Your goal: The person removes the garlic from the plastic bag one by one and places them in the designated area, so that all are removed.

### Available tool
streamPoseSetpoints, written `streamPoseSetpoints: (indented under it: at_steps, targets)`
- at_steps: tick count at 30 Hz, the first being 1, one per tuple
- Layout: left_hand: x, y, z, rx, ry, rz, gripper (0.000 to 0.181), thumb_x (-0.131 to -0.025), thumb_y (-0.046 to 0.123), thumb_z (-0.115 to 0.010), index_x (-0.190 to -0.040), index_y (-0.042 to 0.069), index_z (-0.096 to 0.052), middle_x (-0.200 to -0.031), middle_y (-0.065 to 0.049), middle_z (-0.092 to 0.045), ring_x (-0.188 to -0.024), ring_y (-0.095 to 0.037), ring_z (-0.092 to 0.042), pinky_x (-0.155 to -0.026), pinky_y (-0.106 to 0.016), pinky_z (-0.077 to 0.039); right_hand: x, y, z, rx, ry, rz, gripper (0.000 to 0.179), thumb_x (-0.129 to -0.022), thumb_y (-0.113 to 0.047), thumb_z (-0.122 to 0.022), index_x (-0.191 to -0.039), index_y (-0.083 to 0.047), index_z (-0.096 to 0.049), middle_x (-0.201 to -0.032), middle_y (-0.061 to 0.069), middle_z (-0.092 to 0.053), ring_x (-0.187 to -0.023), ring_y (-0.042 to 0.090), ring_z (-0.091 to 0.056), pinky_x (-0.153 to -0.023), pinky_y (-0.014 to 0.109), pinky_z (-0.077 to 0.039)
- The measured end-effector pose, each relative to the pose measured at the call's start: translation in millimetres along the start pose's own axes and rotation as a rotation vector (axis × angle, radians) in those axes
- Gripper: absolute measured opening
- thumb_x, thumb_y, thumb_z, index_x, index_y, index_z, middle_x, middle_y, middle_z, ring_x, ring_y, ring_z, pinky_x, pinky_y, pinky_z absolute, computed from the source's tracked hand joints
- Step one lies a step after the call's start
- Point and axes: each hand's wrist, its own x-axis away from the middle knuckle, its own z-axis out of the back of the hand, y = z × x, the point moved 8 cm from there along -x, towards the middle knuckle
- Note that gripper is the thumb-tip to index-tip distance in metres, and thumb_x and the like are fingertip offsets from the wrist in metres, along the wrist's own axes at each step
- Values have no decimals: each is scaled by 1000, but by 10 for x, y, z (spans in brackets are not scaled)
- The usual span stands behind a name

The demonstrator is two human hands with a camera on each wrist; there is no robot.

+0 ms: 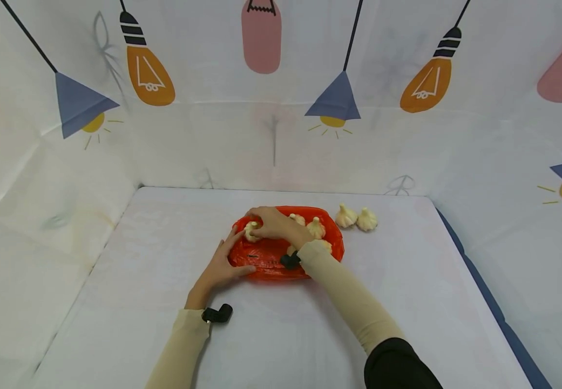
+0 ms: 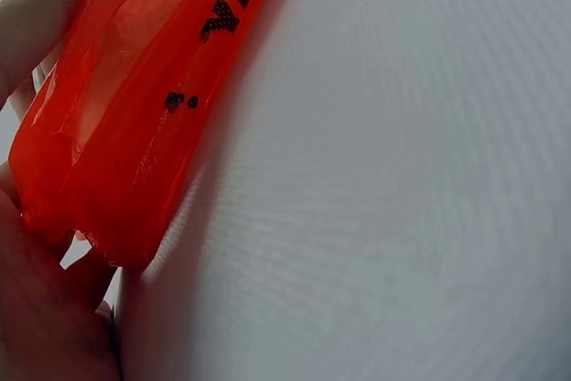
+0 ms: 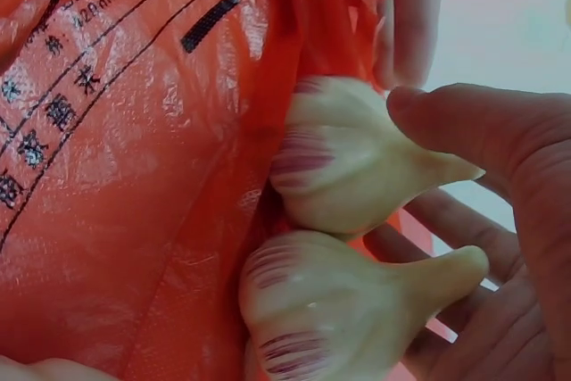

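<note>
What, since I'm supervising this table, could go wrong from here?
The rounded, pale, purple-streaked garlic bulb touched by the right hand might slip. The wrinkled red plastic bag could shift if the left hand lets go. The two pale, round garlic bulbs outside could roll if bumped.

Site: makeshift booth point(image 1: 494, 189), room type uncertain. White cloth-like sheets point(image 1: 203, 140) printed with orange light bulbs point(image 1: 150, 78) and blue conical lampshades point(image 1: 333, 100) enclose a flat white counter point(image 1: 407, 302) on three sides.
</note>
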Motion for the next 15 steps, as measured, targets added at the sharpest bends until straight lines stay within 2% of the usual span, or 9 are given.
streamPoseSetpoints:
  at_steps: [8,15]
  targets:
    - [-11,-21,-3,-15,1,5,101,-80,45,-87,-162,32,-30,-175,1,-7,-158,-48,3,-124,-71,-8,-29,46,-30,7,9,-4,42,-96,-17,-73,-136,-8,-63,-141,9,-63,-135,25,-55,-115,41,-46]
    - [0,-13,-1,-10,1,6,101,-80,46,-87,-162,33,-31,-175,1,-7,-158,-48,3,-123,-73,-9,-24,87,-66,35,6,-25,41,-96,-20,-73,-135,-10,-63,-141,7,-63,-136,24,-55,-117,41,-44]
